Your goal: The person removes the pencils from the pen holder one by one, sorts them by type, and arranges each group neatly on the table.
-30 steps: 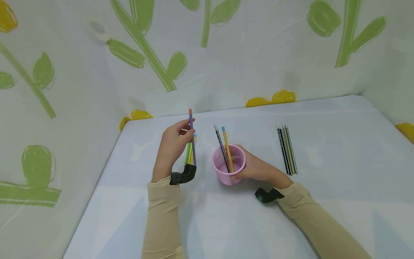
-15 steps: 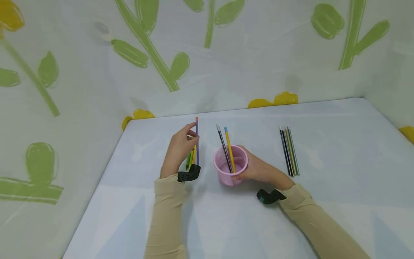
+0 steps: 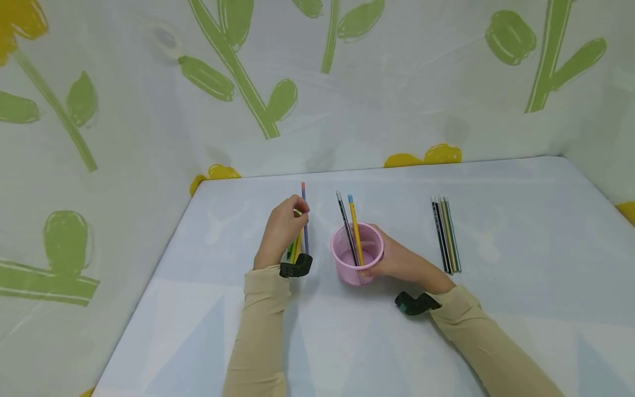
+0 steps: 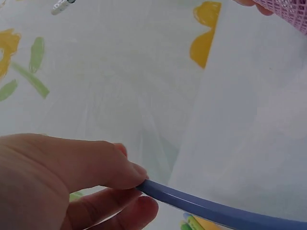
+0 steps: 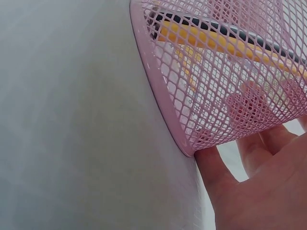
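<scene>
My left hand [image 3: 281, 230] pinches a blue-purple pencil [image 3: 306, 238] with a coral end, held with that end pointing away. In the left wrist view, the thumb and fingertips close on the blue pencil [image 4: 206, 208]. Partly behind that hand lie green and yellow pencils [image 3: 296, 248]. To the right, my right hand [image 3: 404, 262] grips the side of a pink mesh pencil cup [image 3: 353, 274] standing on the table. Inside lean a black pencil [image 3: 344, 218] and a yellow pencil [image 3: 354, 223] with a blue end. The right wrist view shows fingers around the mesh cup [image 5: 225, 96].
Several dark, gold and green pencils [image 3: 445, 237] lie side by side on the table [image 3: 526, 242], right of the cup. A curtain [image 3: 397, 99] printed with green plants and yellow flowers hangs behind the table and along its left side.
The left hand has moved a little right and lower with the blue-purple pencil, the fingers bunching nearer its coral end. The right hand keeps its grip on the cup. The head view shifts slightly.
</scene>
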`<state>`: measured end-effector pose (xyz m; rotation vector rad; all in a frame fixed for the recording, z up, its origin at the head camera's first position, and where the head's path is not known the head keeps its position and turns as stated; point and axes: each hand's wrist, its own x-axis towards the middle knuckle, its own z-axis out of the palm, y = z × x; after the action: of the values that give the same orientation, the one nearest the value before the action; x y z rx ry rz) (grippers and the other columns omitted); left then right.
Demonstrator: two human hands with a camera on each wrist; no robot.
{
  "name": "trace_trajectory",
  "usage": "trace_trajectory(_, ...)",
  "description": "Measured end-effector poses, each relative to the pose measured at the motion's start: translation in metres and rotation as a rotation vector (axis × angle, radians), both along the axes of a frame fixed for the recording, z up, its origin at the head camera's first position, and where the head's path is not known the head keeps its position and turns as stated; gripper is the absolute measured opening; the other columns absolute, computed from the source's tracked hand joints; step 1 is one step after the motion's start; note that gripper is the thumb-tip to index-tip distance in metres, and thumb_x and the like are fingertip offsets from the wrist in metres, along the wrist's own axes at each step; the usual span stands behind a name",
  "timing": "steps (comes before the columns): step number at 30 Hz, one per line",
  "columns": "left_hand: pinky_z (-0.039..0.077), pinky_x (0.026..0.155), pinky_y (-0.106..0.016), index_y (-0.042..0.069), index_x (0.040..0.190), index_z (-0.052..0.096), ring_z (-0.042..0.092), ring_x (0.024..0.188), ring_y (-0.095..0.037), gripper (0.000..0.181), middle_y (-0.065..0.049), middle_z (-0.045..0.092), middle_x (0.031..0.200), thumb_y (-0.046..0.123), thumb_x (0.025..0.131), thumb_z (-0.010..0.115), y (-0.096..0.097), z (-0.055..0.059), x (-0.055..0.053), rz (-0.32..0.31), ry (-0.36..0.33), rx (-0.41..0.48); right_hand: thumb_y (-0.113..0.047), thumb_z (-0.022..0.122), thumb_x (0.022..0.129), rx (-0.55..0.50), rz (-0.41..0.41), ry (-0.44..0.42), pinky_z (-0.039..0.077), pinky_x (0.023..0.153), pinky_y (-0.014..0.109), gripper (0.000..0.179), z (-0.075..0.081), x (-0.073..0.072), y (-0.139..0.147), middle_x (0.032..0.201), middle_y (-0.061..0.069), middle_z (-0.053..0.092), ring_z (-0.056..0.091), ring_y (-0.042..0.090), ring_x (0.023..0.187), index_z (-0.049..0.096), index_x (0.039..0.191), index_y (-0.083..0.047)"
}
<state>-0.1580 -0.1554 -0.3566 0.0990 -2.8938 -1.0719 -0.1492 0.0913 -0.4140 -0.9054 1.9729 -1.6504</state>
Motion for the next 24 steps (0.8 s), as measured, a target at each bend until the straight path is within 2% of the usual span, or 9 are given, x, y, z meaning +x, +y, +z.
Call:
trace_trajectory(4, 0.043, 0.072, -0.032, 0.013, 0.097, 0.061, 0.048, 0.084, -0.02, 0.016, -0.002, 0.054, 0.095, 0.011, 0.083, 0.054, 0.0, -0.007, -0.003, -0.003, -0.049, -0.051, -0.006, 0.077, 0.065, -0.007, 0.004, -0.004, 0.036, 0.095, 0.044, 0.087, -0.002, -0.001, -0.001, 0.131, 0.004, 0.037, 0.038, 0.027, 0.119, 0.026, 0.135, -0.015)
trace_trajectory(10, 0.043, 0.081, -0.035, 0.017, 0.109, 0.058, 0.047, 0.092, -0.021, 0.023, -0.002, 0.053, 0.105, 0.016, 0.085, 0.056, -0.002, -0.015, -0.003, -0.052, -0.153, -0.091, -0.005, 0.077, 0.064, -0.015, 0.008, -0.014, 0.034, 0.096, 0.045, 0.087, -0.003, -0.002, 0.0, 0.131, 0.004, 0.037, 0.038, 0.027, 0.119, 0.026, 0.135, -0.015)
trace_trajectory(18, 0.042, 0.076, -0.036, 0.019, 0.113, 0.059, 0.047, 0.088, -0.022, 0.029, -0.004, 0.05, 0.103, 0.013, 0.085, 0.055, -0.003, -0.019, -0.004, -0.087, -0.192, -0.124, -0.006, 0.077, 0.065, -0.018, 0.004, -0.016, 0.035, 0.095, 0.044, 0.087, 0.0, 0.0, 0.002, 0.131, 0.004, 0.037, 0.037, 0.027, 0.12, 0.026, 0.134, -0.015)
trace_trajectory(24, 0.042, 0.076, -0.035, 0.018, 0.117, 0.058, 0.046, 0.087, -0.022, 0.031, -0.007, 0.049, 0.102, 0.014, 0.086, 0.056, -0.001, -0.021, -0.004, -0.083, -0.205, -0.178, -0.006, 0.076, 0.065, -0.021, 0.02, -0.018, 0.034, 0.096, 0.045, 0.087, 0.0, 0.0, 0.001, 0.131, 0.005, 0.037, 0.036, 0.028, 0.12, 0.025, 0.135, -0.014)
